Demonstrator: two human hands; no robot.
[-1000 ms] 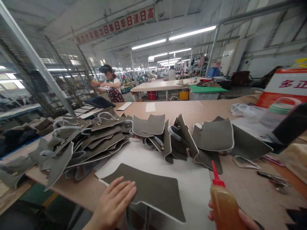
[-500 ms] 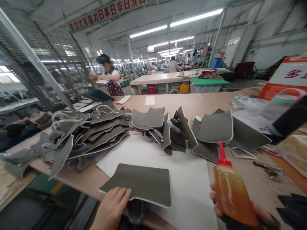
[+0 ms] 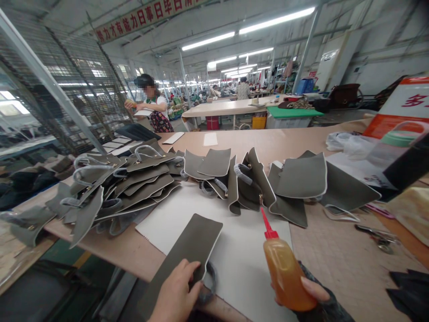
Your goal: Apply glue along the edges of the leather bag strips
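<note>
A dark grey bag panel (image 3: 192, 239) with pale edges lies slantwise over the white sheet and the table's near edge. My left hand (image 3: 181, 286) is closed on its near part, fingers on the upper face. A wrapped loop handle (image 3: 210, 279) pokes out from the panel's right side, beside my fingers. My right hand (image 3: 313, 290) is wrapped around a squeeze bottle (image 3: 288, 273) of amber liquid, thumb on its right side. Its red nozzle points up, tilted left, apart from the panel. Most of my right hand's fingers are hidden behind the bottle.
A heap of grey bag panels (image 3: 144, 185) with wrapped handles fills the left; more bag pieces (image 3: 303, 176) stand behind the white sheet (image 3: 241, 264). Metal scissors-like tools (image 3: 382, 239) and black pieces (image 3: 407, 286) lie right. A co-worker (image 3: 152, 105) stands beyond the table.
My left hand has turned the panel from lying crosswise to slanting, and its handle now shows on the right. The bottle in my right hand has moved left, toward the panel.
</note>
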